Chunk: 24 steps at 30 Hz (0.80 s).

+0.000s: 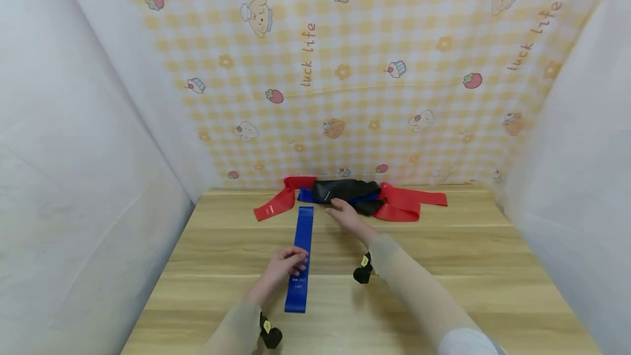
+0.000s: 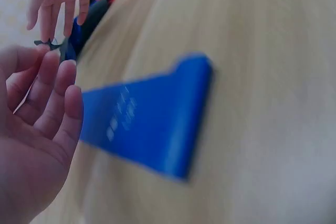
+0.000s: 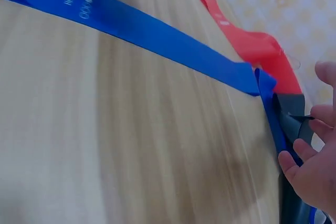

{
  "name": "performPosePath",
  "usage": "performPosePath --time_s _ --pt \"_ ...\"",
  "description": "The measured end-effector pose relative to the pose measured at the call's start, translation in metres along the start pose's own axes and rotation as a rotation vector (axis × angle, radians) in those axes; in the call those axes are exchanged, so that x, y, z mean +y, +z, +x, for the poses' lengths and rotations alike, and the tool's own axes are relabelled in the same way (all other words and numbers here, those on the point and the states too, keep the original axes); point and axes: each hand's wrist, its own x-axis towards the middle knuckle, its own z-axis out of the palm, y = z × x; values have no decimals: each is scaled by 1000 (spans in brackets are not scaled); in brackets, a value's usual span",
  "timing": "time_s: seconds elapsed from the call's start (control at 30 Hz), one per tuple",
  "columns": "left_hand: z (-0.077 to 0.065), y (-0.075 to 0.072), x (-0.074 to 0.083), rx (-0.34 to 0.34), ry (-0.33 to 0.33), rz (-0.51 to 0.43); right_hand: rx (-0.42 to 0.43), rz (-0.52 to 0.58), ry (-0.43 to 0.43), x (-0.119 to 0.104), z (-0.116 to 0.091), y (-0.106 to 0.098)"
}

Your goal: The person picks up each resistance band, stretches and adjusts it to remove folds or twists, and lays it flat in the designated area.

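Note:
A flat blue resistance band (image 1: 297,299), printed "Light", lies lengthwise on the table. Over its middle hovers my left hand (image 1: 287,263), fingers loosely bent with nothing visible in them; the left wrist view shows the palm (image 2: 37,140) beside the blurred band (image 2: 147,119). My right hand (image 1: 346,217) reaches to the heap at the back, fingers fairly straight, close to a folded black resistance band (image 1: 340,188). In the right wrist view its fingertips (image 3: 320,114) are at the black band's raised edge (image 3: 294,109); whether they touch it I cannot tell.
Red bands (image 1: 278,204) stick out left of the heap and more red (image 1: 401,207) spreads to its right. Another blue band (image 1: 305,195) lies partly under the black one. A checked cloth (image 1: 315,108) hangs behind the wooden table (image 1: 222,267), with white sheets at both sides.

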Motion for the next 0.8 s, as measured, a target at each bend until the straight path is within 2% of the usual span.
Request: performPosePath --time_s 0.1,0.2,0.33,0.43,0.67,0.8 --pt "12 7 11 39 -25 -13 -11 54 -20 -4 -12 -1" --pt "22 15 23 30 -42 -35 -25 86 -43 -6 -23 -2" --pt "32 26 38 9 -24 -68 -45 110 -60 -5 -38 -1" --pt "39 33 46 28 0 -105 -64 111 -66 -5 -47 2" --pt "48 49 61 66 15 -201 -125 115 -123 -3 -66 7" --pt "51 58 64 130 22 -185 -119 137 -149 1 -73 8"
